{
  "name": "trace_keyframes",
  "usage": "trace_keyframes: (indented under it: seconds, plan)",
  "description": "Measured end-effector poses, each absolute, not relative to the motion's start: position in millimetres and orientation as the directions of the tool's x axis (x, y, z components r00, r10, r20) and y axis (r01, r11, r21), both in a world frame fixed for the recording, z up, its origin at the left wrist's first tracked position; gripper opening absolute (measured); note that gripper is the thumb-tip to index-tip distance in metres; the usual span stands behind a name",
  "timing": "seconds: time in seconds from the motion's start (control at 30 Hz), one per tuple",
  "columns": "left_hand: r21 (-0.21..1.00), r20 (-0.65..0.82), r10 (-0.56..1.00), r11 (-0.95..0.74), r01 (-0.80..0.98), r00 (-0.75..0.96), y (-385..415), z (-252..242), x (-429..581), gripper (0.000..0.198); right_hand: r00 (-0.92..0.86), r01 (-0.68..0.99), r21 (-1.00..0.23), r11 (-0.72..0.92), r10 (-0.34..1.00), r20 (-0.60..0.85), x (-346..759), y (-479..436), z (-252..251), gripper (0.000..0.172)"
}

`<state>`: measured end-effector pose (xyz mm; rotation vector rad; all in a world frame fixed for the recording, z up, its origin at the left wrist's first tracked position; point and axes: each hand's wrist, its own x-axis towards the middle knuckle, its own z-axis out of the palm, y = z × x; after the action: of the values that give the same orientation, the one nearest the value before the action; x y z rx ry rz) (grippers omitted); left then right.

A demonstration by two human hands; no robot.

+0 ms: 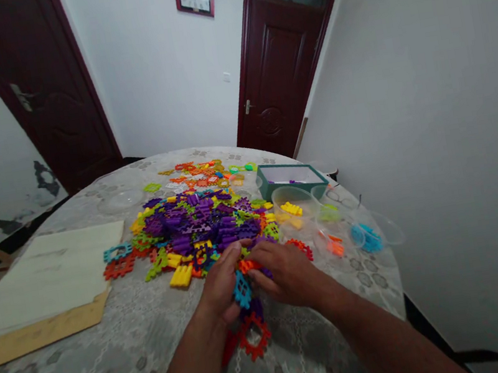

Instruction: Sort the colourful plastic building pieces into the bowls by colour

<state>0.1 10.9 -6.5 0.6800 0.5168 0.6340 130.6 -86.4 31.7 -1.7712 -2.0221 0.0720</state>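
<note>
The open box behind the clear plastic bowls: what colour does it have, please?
The open box is dark teal green, with a pale inside; the head view shows it.

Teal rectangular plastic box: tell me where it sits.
In the head view, the box sits on the far right of the patterned round table, right of the heap of colourful interlocking plastic pieces, just behind a clear plastic bowl.

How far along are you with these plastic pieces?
Done: yellow pieces, blue pieces and orange pieces sit apart in clear bowls. In hand: the left hand and right hand are at a blue piece. Left: the big mixed pile.
</note>
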Motion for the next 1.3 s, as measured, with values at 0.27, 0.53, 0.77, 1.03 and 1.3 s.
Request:
trace_keyframes:
  seconds: [0.27, 0.53, 0.77, 1.03, 1.3]
  plan:
    - [0.691, -0.296, 0.643, 0.655, -0.306, 0.707, 14.6, 1.4, -6.0, 0.023, 0.351, 0.553, -0.833, 0.025, 0.899, 0.261, 194.4, -85.3, 39.4, 0.022]
    - [0.691, -0.32, 0.671, 0.648, -0.32, 0.669, 18.5, 6.2, -5.7, 0.022, 0.671, 0.669, -0.684, -0.291, 0.633, 0.387, 284.3, -122.8, 43.7, 0.032]
    - [0.691, -0.307, 0.652, 0.654, -0.308, 0.694, 16.7, 5.3, -4.7, 0.024, 0.618, 0.782, -0.463, -0.417, 0.426, 0.661, 292.5, -131.3, 20.6, 0.028]
    - [0.685, -0.271, 0.577, 0.678, -0.267, 0.771, 10.5, 1.2, -3.6, 0.033, 0.069, 0.937, -0.27, 0.221, 0.641, 0.765, 177.4, -97.5, 14.6, 0.029]
    - [0.798, -0.227, 0.553, 0.577, -0.173, 0.802, 3.6, -6.4, -3.9, 0.043, -0.065, 0.888, -0.329, 0.322, 0.795, 0.603, 146.2, -91.4, 3.9, 0.029]
